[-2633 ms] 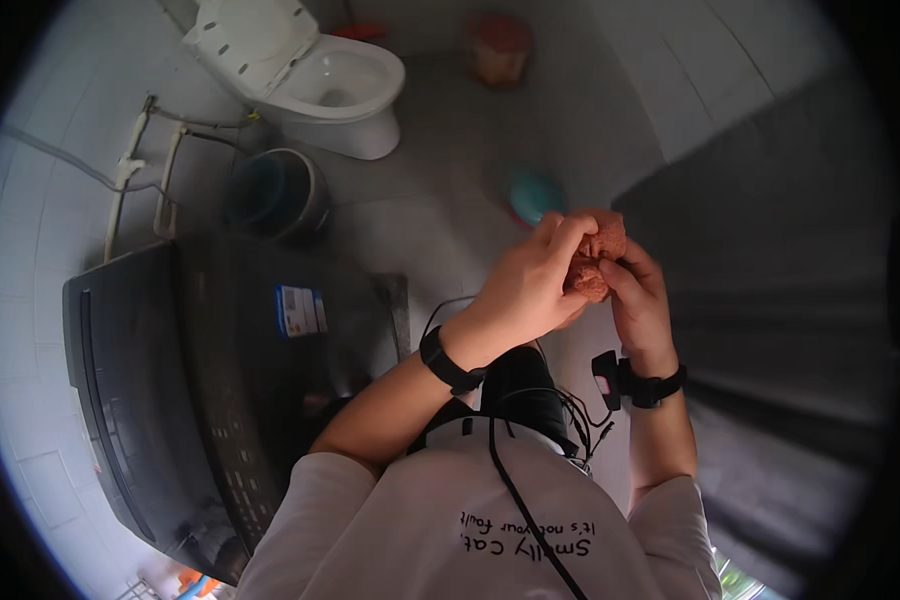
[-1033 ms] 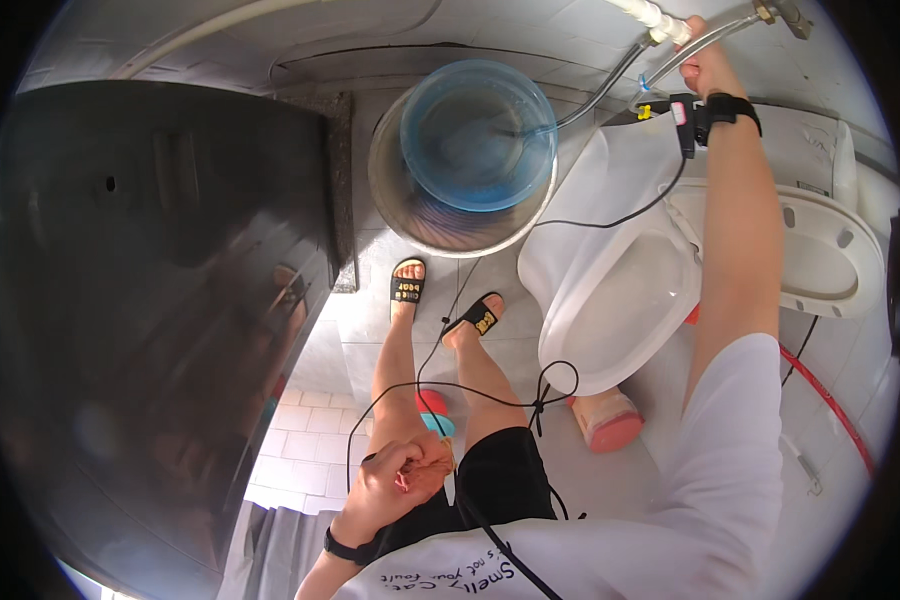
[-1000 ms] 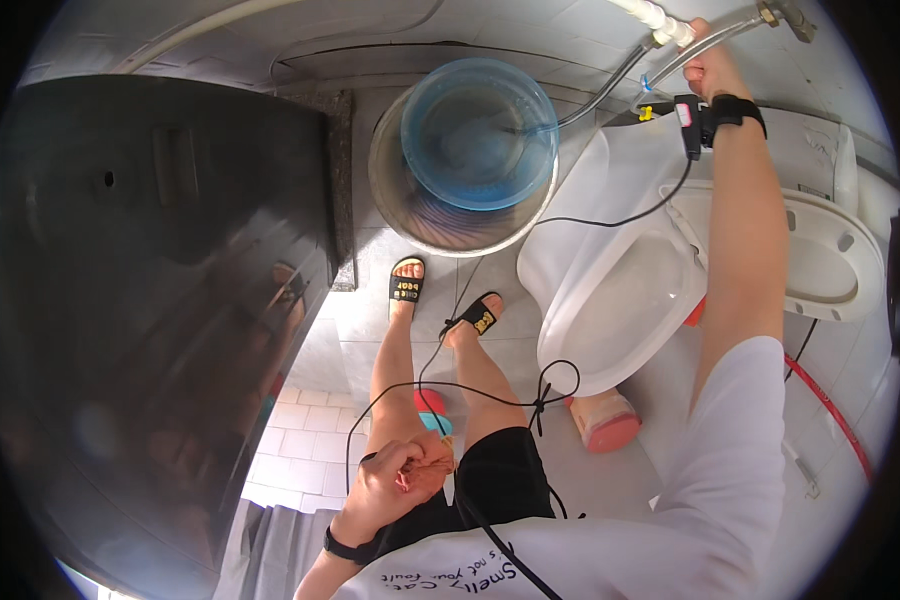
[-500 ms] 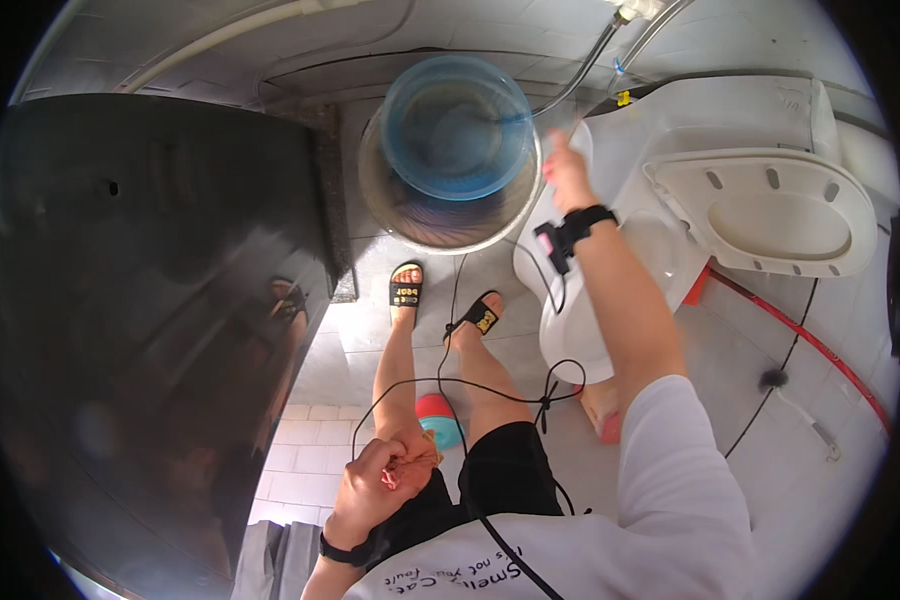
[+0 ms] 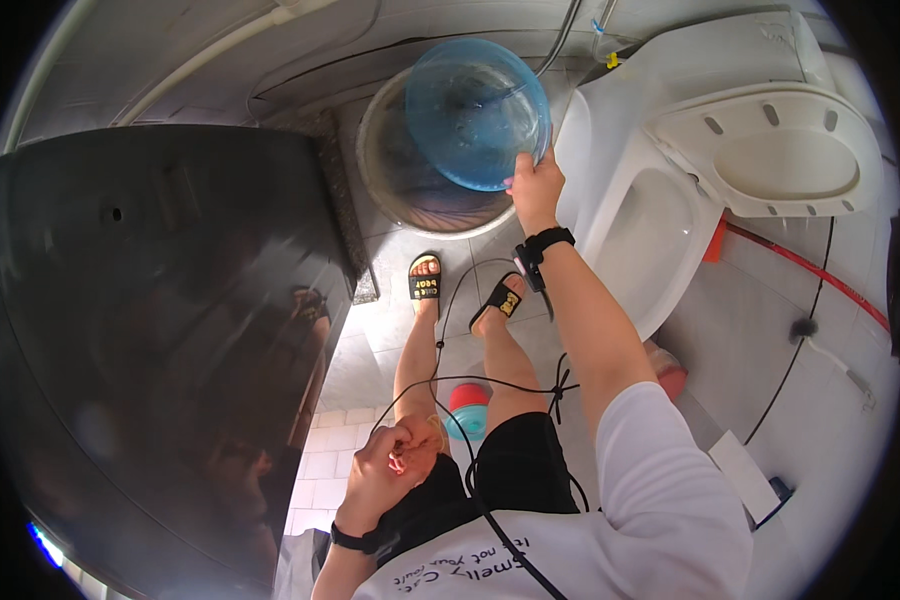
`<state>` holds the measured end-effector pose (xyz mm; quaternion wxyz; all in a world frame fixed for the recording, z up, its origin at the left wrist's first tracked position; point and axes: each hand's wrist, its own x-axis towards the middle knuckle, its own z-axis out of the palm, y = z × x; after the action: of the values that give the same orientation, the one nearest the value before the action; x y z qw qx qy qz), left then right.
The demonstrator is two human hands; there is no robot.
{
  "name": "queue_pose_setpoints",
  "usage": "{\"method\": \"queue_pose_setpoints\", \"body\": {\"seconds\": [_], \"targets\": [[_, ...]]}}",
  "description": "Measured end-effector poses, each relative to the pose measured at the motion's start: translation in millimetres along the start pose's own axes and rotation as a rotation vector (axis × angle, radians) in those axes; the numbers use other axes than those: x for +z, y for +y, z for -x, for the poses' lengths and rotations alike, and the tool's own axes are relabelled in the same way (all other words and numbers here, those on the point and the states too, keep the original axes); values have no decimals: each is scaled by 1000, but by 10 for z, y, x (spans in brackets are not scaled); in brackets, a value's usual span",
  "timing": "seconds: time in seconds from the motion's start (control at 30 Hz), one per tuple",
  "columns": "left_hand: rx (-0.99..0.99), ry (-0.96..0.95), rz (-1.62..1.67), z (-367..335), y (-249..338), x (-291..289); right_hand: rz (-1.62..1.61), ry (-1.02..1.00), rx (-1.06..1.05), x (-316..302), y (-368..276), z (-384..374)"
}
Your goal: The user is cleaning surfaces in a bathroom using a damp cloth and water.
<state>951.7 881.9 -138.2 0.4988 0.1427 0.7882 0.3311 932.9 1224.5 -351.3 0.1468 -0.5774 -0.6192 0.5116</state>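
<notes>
My right hand [image 5: 536, 190] grips the lower right rim of a translucent blue basin [image 5: 470, 115], thumb on the inside. The basin is over a large round pale tub [image 5: 385, 195] and overhangs its right edge; whether it rests on the tub or is lifted, I cannot tell. A dark, streaky surface shows inside the tub below the basin. Over my lap my left hand [image 5: 378, 470] has its fingers curled closed. A small brownish, wrinkled thing [image 5: 420, 445] shows at its fingers, too unclear to name.
To the right stands a white toilet [image 5: 645, 235] with its seat [image 5: 785, 165] raised. A large dark glossy panel [image 5: 160, 330] fills the left. Black cables [image 5: 500, 382] hang across my legs. A red and teal container [image 5: 468, 415] is on the floor; a red hose [image 5: 820, 272] runs along the right.
My right hand, blurred beside the tub before, is now on the blue basin's rim. The basin has shifted right relative to the tub. My left hand stays closed over my lap.
</notes>
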Motion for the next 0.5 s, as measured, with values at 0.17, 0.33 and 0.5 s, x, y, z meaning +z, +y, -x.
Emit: {"method": "queue_pose_setpoints", "body": {"seconds": [0.17,0.33,0.5], "targets": [[24,-29,-13,-48,-52,14,607,154,-441,-125,76,49],[24,-83,-55,-107,-75,16,613,12,-371,2,275,139],[17,-79,-64,-150,-181,71,303,23,-173,281,583,259]]}}
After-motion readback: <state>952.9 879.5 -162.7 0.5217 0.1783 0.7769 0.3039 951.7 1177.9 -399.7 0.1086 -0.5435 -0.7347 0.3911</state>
